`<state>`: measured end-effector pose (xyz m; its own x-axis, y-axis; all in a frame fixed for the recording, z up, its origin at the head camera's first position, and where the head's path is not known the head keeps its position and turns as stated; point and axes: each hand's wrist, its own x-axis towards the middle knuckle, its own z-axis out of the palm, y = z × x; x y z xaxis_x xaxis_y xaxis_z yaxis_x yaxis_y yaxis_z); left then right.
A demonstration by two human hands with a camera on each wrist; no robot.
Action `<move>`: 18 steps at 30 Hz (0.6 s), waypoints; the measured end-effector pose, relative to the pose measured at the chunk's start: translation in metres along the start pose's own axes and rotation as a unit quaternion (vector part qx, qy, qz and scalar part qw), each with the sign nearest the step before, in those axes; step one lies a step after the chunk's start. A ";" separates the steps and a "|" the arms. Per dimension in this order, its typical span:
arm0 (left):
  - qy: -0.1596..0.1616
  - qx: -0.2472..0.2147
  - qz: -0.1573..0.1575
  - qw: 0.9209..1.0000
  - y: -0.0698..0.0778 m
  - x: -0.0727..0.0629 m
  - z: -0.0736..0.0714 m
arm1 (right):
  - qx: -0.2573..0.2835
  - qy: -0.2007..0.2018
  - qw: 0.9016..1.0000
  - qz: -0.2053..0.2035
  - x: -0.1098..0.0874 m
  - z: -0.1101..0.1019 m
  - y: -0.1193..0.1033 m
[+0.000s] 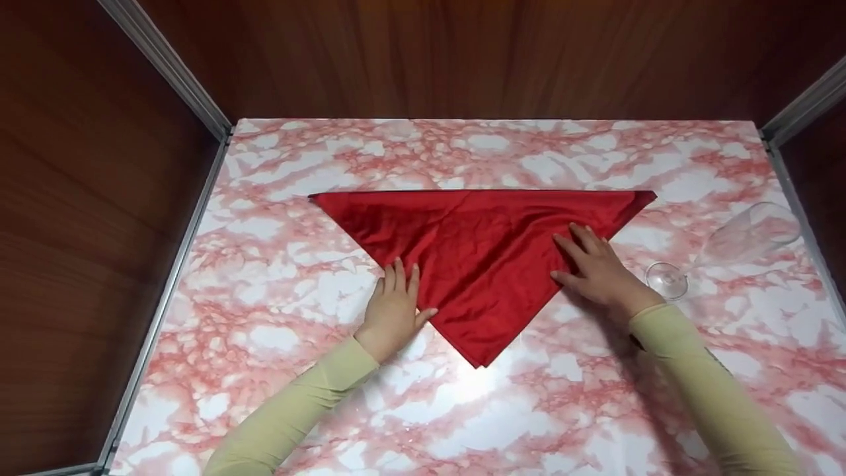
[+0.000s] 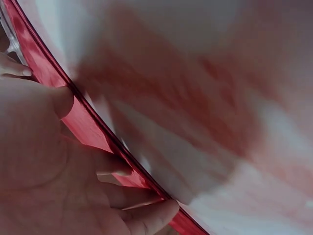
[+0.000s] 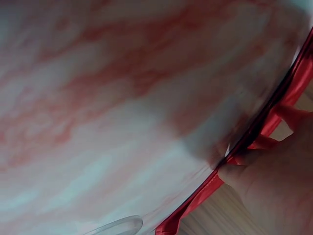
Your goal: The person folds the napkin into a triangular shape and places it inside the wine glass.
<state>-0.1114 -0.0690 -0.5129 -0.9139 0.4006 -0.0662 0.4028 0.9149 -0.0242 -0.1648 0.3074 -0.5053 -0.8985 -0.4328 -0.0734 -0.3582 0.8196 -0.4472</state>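
A shiny red satin cloth [image 1: 476,264] lies folded in a triangle, its long straight edge at the back and its point toward the person. My left hand [image 1: 392,309] rests along the cloth's left slanting edge with fingers extended. In the left wrist view its fingertips [image 2: 164,213] touch the layered rim of the cloth [image 2: 88,125]. On the opposite slanting edge, my right hand [image 1: 598,272] lies with spread fingers on the fabric. The right wrist view has its fingers [image 3: 234,172] right at the cloth's edge [image 3: 200,193]; some fingertips are hidden there.
A clear stemmed glass [image 1: 753,231] lies on its side at the right, its round foot [image 1: 666,281] close to my right wrist. The table [image 1: 277,396] has a red and white marbled top. Brown wood-grain panels [image 1: 462,59] in metal frames stand behind and at both sides.
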 end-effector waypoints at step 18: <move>0.006 -0.027 -0.043 0.999 0.013 -0.009 -0.003 | -0.032 -0.023 0.999 0.009 0.001 -0.001 -0.001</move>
<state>-0.0980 -0.0609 -0.5098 -0.9458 0.3202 -0.0549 0.3193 0.9473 0.0247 -0.1659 0.3065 -0.5040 -0.8928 -0.4332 -0.1232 -0.3584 0.8490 -0.3882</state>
